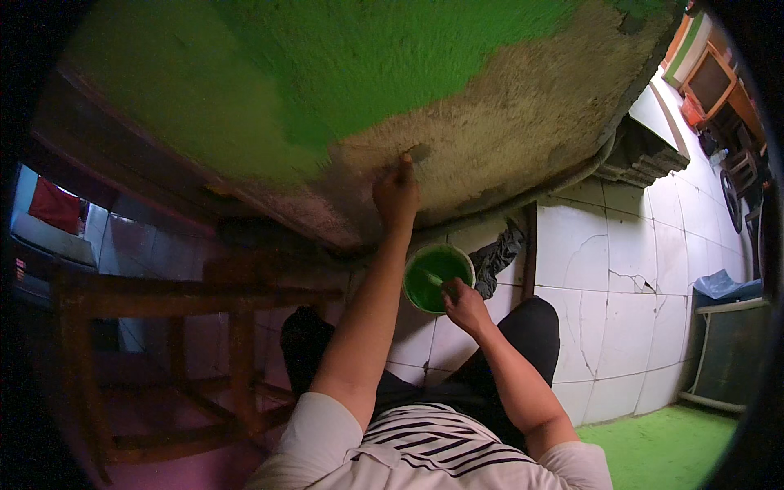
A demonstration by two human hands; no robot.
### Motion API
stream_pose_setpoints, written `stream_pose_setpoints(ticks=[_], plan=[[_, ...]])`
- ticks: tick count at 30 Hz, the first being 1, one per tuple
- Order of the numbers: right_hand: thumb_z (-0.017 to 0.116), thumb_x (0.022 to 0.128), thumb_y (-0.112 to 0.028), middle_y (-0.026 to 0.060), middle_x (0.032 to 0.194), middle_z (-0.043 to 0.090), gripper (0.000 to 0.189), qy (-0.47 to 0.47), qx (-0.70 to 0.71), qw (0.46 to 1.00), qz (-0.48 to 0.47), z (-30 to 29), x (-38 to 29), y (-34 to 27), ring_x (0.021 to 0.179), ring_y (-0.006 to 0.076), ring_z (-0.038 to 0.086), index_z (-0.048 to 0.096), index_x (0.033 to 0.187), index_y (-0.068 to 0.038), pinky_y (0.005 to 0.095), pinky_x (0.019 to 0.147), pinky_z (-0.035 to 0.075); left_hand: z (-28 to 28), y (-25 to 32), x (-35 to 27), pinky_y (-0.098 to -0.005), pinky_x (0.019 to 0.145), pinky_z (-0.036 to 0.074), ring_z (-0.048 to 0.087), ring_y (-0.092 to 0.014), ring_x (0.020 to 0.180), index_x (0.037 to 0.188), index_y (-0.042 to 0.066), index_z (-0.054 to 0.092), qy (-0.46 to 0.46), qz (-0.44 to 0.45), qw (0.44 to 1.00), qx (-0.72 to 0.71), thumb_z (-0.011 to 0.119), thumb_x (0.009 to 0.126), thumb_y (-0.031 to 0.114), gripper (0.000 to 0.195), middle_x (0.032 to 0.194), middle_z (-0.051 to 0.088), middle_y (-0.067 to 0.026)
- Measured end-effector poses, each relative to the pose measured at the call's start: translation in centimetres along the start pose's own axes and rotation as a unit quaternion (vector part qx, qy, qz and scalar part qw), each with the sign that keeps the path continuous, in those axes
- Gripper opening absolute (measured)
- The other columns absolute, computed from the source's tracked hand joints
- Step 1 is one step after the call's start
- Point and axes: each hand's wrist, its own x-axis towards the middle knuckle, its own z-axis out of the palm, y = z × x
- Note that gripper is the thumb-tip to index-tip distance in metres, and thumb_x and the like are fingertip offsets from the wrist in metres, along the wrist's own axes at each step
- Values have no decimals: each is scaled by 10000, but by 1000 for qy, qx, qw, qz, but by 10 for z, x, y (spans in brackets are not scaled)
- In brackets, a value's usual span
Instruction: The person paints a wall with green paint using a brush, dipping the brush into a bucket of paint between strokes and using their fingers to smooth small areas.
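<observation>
In front of me rises a wall (380, 73), its upper part painted green and its lower part rough, bare plaster. My left hand (397, 195) is raised against the bare plaster, a finger touching it beside a small dark patch (419, 152); whether it holds anything is unclear. A round bucket (470, 264) with green paint (432, 264) inside stands on the tiles between my knees. My right hand (467, 307), at the bucket's right rim, grips what looks like a paintbrush (432, 278), smeared pale green and reaching over the paint.
A crumpled dark cloth or bag (499, 257) lies right of the bucket. Left of me stands a wooden bench or stool frame (242, 361). White floor tiles (566, 245), some cracked, extend right. A stack of slabs (649, 150) sits by the wall's far end.
</observation>
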Motion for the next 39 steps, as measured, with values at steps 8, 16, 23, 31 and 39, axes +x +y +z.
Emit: stream_pose_setpoints(ticks=[8, 16, 23, 31, 39], plan=[[589, 866, -195, 253, 954, 644, 263, -5, 11, 1000, -8, -4, -4, -15, 911, 433, 615, 562, 1070, -30, 487, 782, 492, -1, -21, 17, -417, 496, 352, 440, -276, 422, 525, -7, 509, 77, 109, 988, 83, 464, 945, 540, 691, 449, 417, -152], [591, 865, -192, 253, 952, 645, 268, 7, 10, 1000, -6, -2, -4, -4, 906, 429, 619, 566, 1078, -30, 486, 782, 494, -9, 7, 9, -424, 519, 374, 471, -294, 455, 518, -4, 519, 2, 37, 991, 127, 447, 937, 571, 715, 489, 469, -157], [587, 867, -164, 251, 985, 646, 264, -1, 15, 1000, -11, 1, -8, -6, 927, 421, 623, 568, 1088, -22, 471, 794, 498, -5, -7, 8, -423, 515, 366, 468, -289, 467, 557, -4, 515, 54, 87, 989, 110, 421, 953, 566, 701, 508, 445, -160], [579, 874, -177, 247, 992, 648, 271, -6, 9, 1000, -2, -4, -7, -3, 943, 422, 618, 567, 1091, -15, 472, 803, 497, -6, -30, -15, -410, 478, 336, 430, -261, 435, 542, 7, 469, 7, 92, 987, 132, 481, 965, 472, 628, 480, 398, -126], [593, 845, -179, 248, 960, 645, 284, 1, 18, 1000, -14, -4, -5, -3, 906, 427, 617, 560, 1066, -4, 482, 779, 502, 1, -32, 7, -384, 456, 334, 426, -211, 399, 493, 25, 472, 63, 102, 985, 121, 492, 944, 532, 679, 444, 407, -86]])
